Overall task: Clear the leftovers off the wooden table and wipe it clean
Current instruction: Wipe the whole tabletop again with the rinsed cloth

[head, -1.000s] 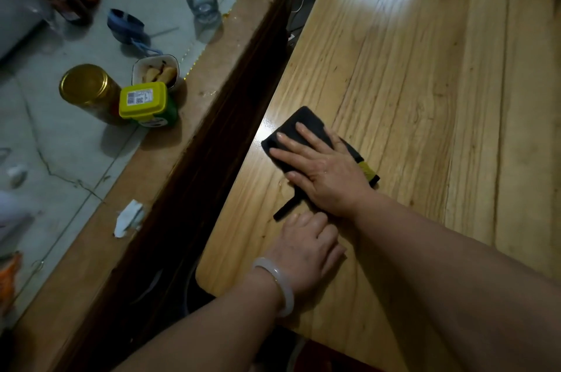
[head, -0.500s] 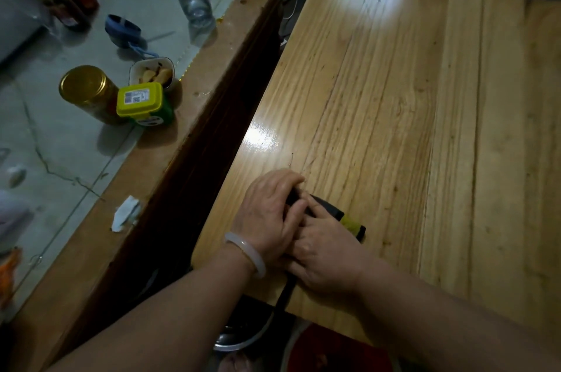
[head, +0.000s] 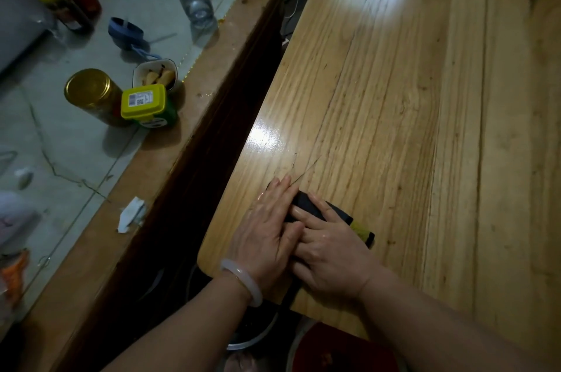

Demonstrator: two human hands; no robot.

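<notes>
Both hands have dragged the black cloth (head: pixel 305 201) back to the near-left corner of the wooden surface (head: pixel 394 98). Left hand (head: pixel 267 232) lies flat against its left side, fingers straight and together; right hand (head: pixel 331 253) presses it down, fingers slightly spread. Cloth looks soft, light, probably damp, so best worked under a flat palm; near edge sits just below the hands, open room far and right.

Black cloth (head: pixel 306 204) with yellow edge, honey-striped wooden table (head: pixel 425 129), white bangle (head: pixel 243 279)
</notes>
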